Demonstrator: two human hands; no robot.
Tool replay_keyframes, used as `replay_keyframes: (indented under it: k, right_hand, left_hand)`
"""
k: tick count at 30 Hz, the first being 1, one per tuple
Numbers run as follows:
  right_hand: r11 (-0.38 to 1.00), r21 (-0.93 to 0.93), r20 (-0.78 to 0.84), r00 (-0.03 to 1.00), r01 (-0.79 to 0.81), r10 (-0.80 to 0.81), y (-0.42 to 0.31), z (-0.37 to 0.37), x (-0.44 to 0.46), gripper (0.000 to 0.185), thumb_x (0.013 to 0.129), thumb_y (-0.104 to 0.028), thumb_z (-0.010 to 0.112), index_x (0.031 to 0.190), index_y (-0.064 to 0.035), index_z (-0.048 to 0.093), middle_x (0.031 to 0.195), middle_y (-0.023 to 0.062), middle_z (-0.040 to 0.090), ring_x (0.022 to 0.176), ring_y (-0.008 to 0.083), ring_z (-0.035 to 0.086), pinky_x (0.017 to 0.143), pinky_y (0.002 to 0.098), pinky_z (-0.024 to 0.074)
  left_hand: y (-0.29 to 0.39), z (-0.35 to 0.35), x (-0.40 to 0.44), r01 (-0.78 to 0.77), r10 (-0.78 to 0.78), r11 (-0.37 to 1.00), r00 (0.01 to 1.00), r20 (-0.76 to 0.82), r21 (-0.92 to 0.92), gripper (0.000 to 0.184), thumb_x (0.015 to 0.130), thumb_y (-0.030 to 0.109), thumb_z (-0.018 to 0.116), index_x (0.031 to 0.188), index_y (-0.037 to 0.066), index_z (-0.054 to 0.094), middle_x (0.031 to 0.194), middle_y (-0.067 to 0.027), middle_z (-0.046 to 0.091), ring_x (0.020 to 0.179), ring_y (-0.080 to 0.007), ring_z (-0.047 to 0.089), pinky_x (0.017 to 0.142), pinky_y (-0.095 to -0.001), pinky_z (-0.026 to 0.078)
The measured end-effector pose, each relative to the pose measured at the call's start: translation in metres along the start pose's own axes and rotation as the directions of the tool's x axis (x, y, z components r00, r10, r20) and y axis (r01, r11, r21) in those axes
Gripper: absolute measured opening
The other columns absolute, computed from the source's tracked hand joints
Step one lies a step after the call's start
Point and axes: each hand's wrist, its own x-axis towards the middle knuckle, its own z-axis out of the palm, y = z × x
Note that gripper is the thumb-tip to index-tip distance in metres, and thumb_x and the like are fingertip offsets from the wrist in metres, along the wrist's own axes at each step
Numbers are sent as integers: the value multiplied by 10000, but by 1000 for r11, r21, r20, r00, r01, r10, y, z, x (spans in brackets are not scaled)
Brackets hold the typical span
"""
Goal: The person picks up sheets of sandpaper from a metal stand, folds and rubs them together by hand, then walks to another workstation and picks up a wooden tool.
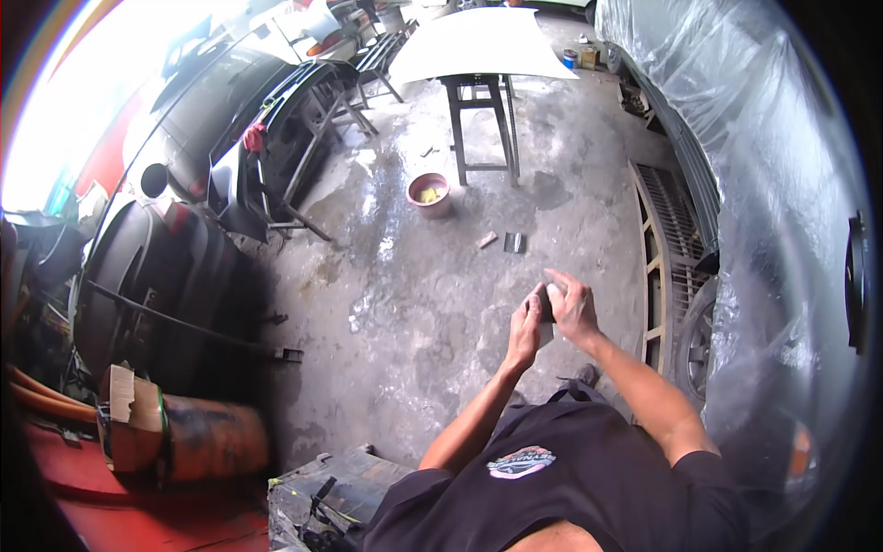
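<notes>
In front of my chest, both hands meet over a small dark grey piece (546, 304); its kind is too small to make out. My left hand (525, 331) is closed on its left side, thumb and fingers pressed together. From the right, my right hand (576, 311) grips the same piece, with the index finger stretched past it. On the floor beyond the hands lie a dark flat square (515, 242) and a small pinkish block (487, 240). Farther off stands a reddish bucket (430, 210) with something yellow inside.
A large white panel (483, 44) rests on a dark metal stand (483, 129) ahead. Plastic sheeting (768, 184) covers a vehicle at right, beside a slatted grille (676, 230). Dark car parts (156, 267), an orange cylinder (216, 437) and a grey case (336, 488) are at left.
</notes>
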Motion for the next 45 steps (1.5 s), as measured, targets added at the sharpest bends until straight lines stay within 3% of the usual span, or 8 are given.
replay_keyframes:
  k: [6, 8, 9, 12, 21, 26, 27, 45]
  right_hand:
    - [998, 68, -45, 999, -19, 22, 7, -7, 16, 354, 942, -149, 565, 1202, 65, 673, 1005, 320, 709, 971, 428, 712, 860, 453, 553]
    - [913, 119, 303, 890, -389, 340, -39, -22, -5, 359, 943, -142, 560, 1229, 49, 665, 1047, 311, 708, 985, 421, 709, 866, 463, 552]
    - [975, 219, 166, 986, -26, -11, -4, 9, -28, 361, 927, -99, 562, 1247, 37, 657, 1062, 300, 698, 995, 431, 695, 863, 472, 549]
    - [986, 81, 123, 981, 143, -152, -21, 7, -42, 371, 907, -56, 560, 1257, 24, 657, 1064, 297, 682, 1001, 448, 679, 865, 481, 546]
    - [970, 168, 50, 984, -178, 172, -10, -17, 17, 364, 931, -156, 588, 1197, 77, 675, 1083, 294, 710, 1028, 387, 712, 911, 414, 535]
    - [966, 218, 197, 976, -139, 96, -24, -4, -22, 346, 924, -85, 578, 1233, 46, 661, 952, 284, 705, 897, 388, 724, 808, 433, 553]
    - [975, 166, 164, 971, 147, -174, -18, 7, -32, 362, 909, -54, 575, 1249, 39, 655, 1032, 279, 698, 969, 413, 704, 835, 442, 551]
    - [988, 155, 76, 997, -23, 12, -14, 11, -25, 361, 898, -96, 553, 1195, 74, 667, 1063, 268, 713, 923, 369, 733, 829, 416, 560]
  left_hand:
    - [7, -10, 7, 56, -65, 988, 996, -53, -147, 573, 1119, 409, 385, 1541, 24, 425, 1446, -94, 568, 1206, -191, 579, 1034, -331, 463]
    - [10, -17, 11, 14, -35, 971, 996, -86, -237, 579, 1117, 423, 388, 1551, 42, 413, 1440, -89, 566, 1211, -198, 578, 1018, -337, 477]
    - [10, -15, 12, 16, -38, 971, 995, -88, -239, 579, 1117, 423, 388, 1551, 42, 413, 1440, -89, 566, 1211, -198, 578, 1018, -337, 477]
    - [13, -3, 11, -49, 36, 960, 998, -54, -276, 585, 1116, 432, 390, 1552, 42, 412, 1438, -101, 558, 1208, -189, 573, 1027, -331, 469]
    - [-2, 5, 3, -101, 99, 990, 995, 29, 101, 632, 1101, 468, 420, 1568, 44, 384, 1459, -109, 541, 1263, -202, 546, 1064, -338, 443]
    - [15, -8, 8, 82, -93, 913, 996, -8, -400, 744, 1078, 602, 324, 1584, 55, 344, 1484, -139, 512, 1327, -237, 506, 1124, -379, 406]
    - [13, -7, 11, 61, -73, 937, 997, -21, -343, 759, 1073, 614, 318, 1579, 49, 351, 1484, -139, 512, 1327, -244, 507, 1123, -376, 407]
    - [-11, 3, 7, 12, -20, 988, 998, -51, -154, 708, 1107, 535, 306, 1554, -9, 375, 1529, -182, 474, 1380, -261, 461, 1157, -361, 347]
